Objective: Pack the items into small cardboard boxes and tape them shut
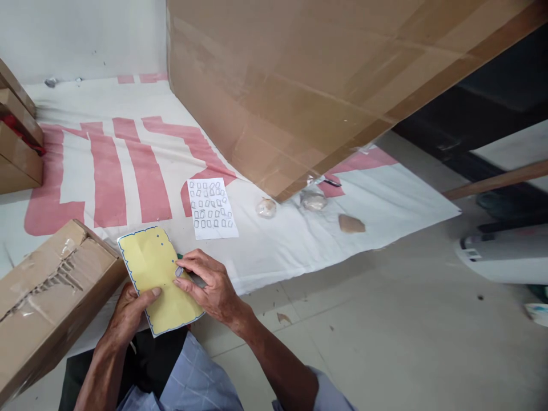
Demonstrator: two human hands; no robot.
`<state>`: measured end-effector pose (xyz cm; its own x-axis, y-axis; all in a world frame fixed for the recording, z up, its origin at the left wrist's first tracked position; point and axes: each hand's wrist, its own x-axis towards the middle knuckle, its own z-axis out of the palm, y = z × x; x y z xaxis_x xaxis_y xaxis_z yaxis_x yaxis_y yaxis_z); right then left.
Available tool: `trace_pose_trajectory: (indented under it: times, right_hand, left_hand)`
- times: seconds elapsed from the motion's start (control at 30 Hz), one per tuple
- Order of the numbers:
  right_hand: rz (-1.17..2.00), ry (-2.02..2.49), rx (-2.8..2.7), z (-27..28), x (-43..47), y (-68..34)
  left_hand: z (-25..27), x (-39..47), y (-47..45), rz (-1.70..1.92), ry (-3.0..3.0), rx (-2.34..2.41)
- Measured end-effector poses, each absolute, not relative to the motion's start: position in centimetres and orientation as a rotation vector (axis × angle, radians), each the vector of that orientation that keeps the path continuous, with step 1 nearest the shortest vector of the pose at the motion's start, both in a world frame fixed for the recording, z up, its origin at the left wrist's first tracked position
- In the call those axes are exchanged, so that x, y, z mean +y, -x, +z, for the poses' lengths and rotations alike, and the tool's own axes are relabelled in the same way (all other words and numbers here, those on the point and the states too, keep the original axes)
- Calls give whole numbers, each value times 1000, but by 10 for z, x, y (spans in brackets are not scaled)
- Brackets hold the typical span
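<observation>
A yellow sheet of paper (149, 262) with a blue scalloped border is held tilted over my lap, at the near edge of the table. My left hand (129, 311) grips its lower left side, thumb on top and the other fingers hidden beneath. Over the right part of the sheet is my right hand (209, 282), its thumb and index finger closed around a small grey rectangular piece (179, 272). A few tiny blue marks show near the sheet's upper right. Further back on the table lies a white paper (214, 229) with rows of small outlined rectangles.
A large cardboard box (265, 103) stands across the back. A taped carton (51, 291) is at my left; smaller boxes (19, 154) are beyond it. Clear plastic-wrapped bundles (266, 208), a brown piece (351, 224) and a dark pen (332, 182) lie on the white-and-red cloth (274, 262).
</observation>
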<state>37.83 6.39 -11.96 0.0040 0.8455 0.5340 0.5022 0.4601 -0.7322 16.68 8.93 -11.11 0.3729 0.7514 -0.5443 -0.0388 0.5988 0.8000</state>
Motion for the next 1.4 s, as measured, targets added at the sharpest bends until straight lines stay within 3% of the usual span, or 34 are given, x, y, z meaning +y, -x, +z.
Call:
trace_pose_trajectory:
  times: [0.27, 0.97, 1.4]
  right_hand:
    - [441, 1245, -1601, -119, 58, -376]
    - [936, 1319, -1337, -105, 55, -377]
    - [951, 1286, -1367, -106, 54, -381]
  left_hand:
    - [-112, 89, -167, 564, -760, 1076]
    - [-108, 88, -168, 571, -732, 1119]
    - [-104, 88, -171, 598, -689, 1177]
